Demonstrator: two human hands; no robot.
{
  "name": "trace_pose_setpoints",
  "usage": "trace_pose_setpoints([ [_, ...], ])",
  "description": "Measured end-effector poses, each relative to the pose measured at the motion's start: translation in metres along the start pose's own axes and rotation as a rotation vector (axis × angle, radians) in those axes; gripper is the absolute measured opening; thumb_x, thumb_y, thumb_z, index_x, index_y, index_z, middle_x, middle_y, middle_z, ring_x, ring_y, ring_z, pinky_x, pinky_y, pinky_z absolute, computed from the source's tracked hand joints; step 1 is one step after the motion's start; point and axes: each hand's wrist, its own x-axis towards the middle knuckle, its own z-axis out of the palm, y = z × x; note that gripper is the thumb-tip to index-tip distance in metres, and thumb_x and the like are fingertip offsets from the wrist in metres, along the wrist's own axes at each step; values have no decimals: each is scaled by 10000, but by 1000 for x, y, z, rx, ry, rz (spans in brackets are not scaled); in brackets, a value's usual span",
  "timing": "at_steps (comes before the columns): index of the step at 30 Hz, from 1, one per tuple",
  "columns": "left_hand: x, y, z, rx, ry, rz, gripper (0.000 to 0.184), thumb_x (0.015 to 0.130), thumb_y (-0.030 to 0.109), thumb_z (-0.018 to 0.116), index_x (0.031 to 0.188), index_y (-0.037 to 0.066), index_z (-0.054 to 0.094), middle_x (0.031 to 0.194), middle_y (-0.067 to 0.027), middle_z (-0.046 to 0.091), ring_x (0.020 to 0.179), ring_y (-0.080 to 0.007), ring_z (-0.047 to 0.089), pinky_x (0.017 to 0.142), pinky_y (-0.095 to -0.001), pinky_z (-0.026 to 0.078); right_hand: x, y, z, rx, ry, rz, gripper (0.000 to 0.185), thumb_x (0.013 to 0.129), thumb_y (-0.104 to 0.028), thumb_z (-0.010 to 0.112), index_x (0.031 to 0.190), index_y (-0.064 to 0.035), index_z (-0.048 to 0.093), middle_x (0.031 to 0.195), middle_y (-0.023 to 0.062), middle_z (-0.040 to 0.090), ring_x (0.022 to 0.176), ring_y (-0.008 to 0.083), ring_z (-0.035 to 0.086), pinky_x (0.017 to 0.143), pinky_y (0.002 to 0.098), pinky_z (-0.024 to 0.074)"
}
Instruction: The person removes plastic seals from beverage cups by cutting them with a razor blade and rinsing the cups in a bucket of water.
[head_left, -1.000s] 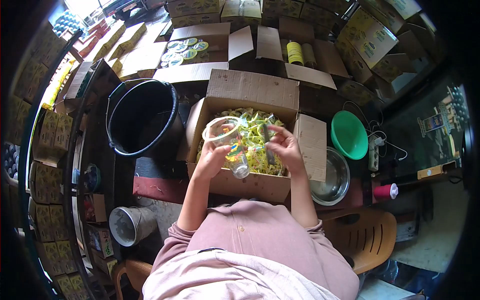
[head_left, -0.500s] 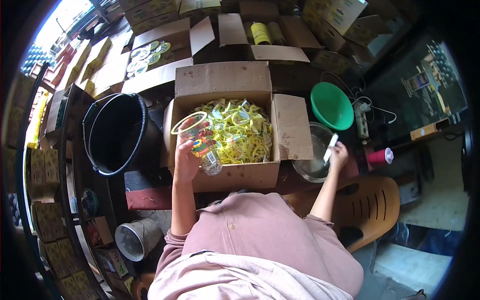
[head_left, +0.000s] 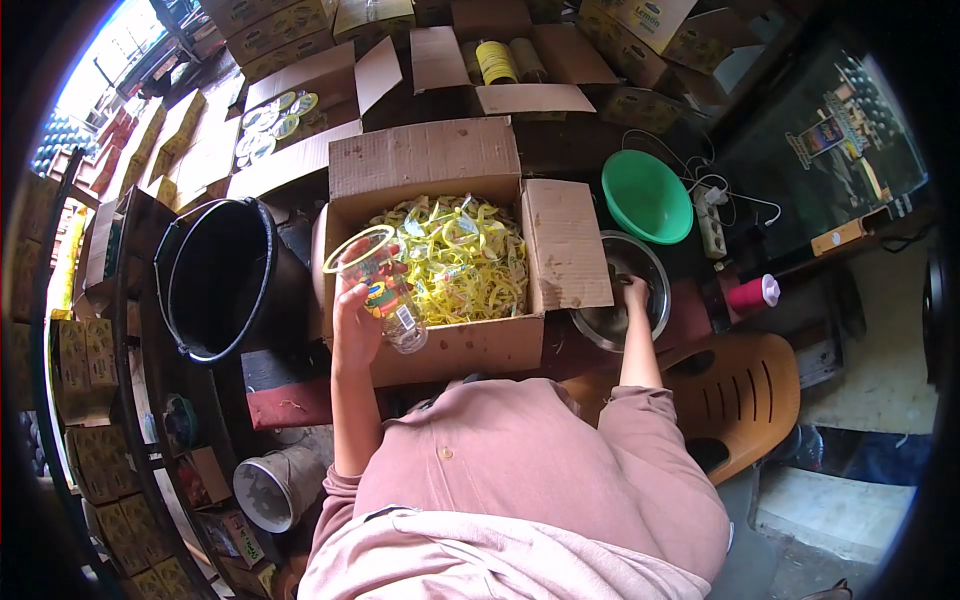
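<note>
Here, we hold a clear plastic cup [head_left: 404,318] in our left hand [head_left: 356,322], the fingers curled around its side. The cup leans, its wide yellowish rim up and to the left, its narrower base down and to the right, with a colourful print and a barcode on its wall. It is above the near left part of a cardboard box [head_left: 450,352] whose flaps are folded outward, and we cannot tell whether it touches the box. Inside the box we see a heap of yellow strips [head_left: 475,265], tangled and loose.

Our right hand [head_left: 633,292] reaches down at the metal bowl [head_left: 600,325], just beside the box's right flap. Its fingers look bent toward something dark, but we cannot tell whether they pinch it or rest apart from it.

Just behind the bowl we have a green basin [head_left: 640,200], tilted, with a white power strip [head_left: 711,230] near its right side. A pink spool [head_left: 745,295] lies to the right of the bowl. To the left of the box stands a black bucket [head_left: 220,285], and lower down on that side we see a grey bucket [head_left: 280,485].
</note>
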Motion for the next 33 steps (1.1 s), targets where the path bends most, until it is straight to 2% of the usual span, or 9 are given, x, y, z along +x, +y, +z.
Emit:
trace_pose_setpoints([
  [5, -1, 0, -1, -27, -8, -3, 575, 795, 292, 503, 1285, 62, 307, 1187, -151, 467, 1011, -229, 516, 854, -410, 460, -32, -62, -48, -521, -22, -37, 261, 683, -31, 557, 913, -86, 668, 881, 213, 616, 886, 350, 594, 782, 390, 468],
  [8, -1, -1, -1, -22, -13, -1, 574, 796, 293, 502, 1285, 62, 309, 1186, -149, 468, 1012, -226, 515, 857, -411, 458, -46, -75, -61, -516, 30, -114, 333, 657, -27, 547, 963, -115, 647, 902, 167, 629, 898, 325, 596, 779, 387, 468],
  [11, 0, 0, -1, -12, -18, 1, 574, 796, 296, 499, 1286, 62, 313, 1181, -149, 472, 1016, -225, 514, 861, -412, 454, -55, -71, -63, -224, 36, -64, 425, 659, -7, 526, 1071, -88, 594, 948, 166, 629, 883, 293, 612, 779, 368, 470],
  [14, -2, 2, 0, 6, -23, 1, 574, 795, 305, 490, 1285, 59, 319, 1184, -153, 474, 1023, -225, 510, 864, -410, 450, -19, 8, -9, 165, -23, -109, 462, 661, 22, 497, 1114, -37, 559, 971, 144, 627, 851, 241, 617, 744, 341, 479],
  [17, -2, 2, 2, -24, -18, -22, 575, 795, 316, 479, 1284, 55, 324, 1198, -157, 470, 1031, -229, 507, 864, -404, 448, -25, 17, 16, 804, -268, 140, 461, 685, 38, 481, 1143, 6, 529, 1005, 114, 606, 888, 202, 590, 768, 306, 468],
  [21, 1, 6, 9, -182, -13, -29, 551, 773, 251, 533, 1257, 81, 332, 1177, -155, 482, 1012, -230, 524, 815, -346, 458, -60, -33, 24, 1297, -241, 433, 404, 672, -47, 533, 1067, 39, 551, 1086, 204, 567, 970, 285, 572, 846, 338, 434],
  [25, 12, 10, 3, -47, -31, 22, 544, 808, 281, 489, 1282, 74, 320, 1226, -156, 454, 1082, -248, 486, 863, -383, 442, -52, -56, 36, 1352, -238, 471, 405, 670, -46, 533, 1066, 38, 551, 1082, 205, 568, 972, 290, 570, 846, 341, 434],
  [30, 19, 25, -6, -30, -3, 119, 565, 787, 268, 520, 1285, 86, 324, 1233, -141, 448, 1055, -224, 489, 831, -301, 445, -41, -60, 39, 1243, -226, 416, 405, 668, -45, 534, 1065, 37, 550, 1076, 207, 570, 974, 298, 568, 847, 346, 434],
  [33, 19, 38, -20, -22, 45, 180, 548, 789, 281, 523, 1268, 79, 348, 1244, -141, 438, 1061, -235, 485, 834, -339, 444, -37, -61, 39, 1180, -215, 382, 405, 667, -45, 534, 1064, 37, 550, 1073, 208, 571, 975, 302, 567, 847, 349, 433],
])
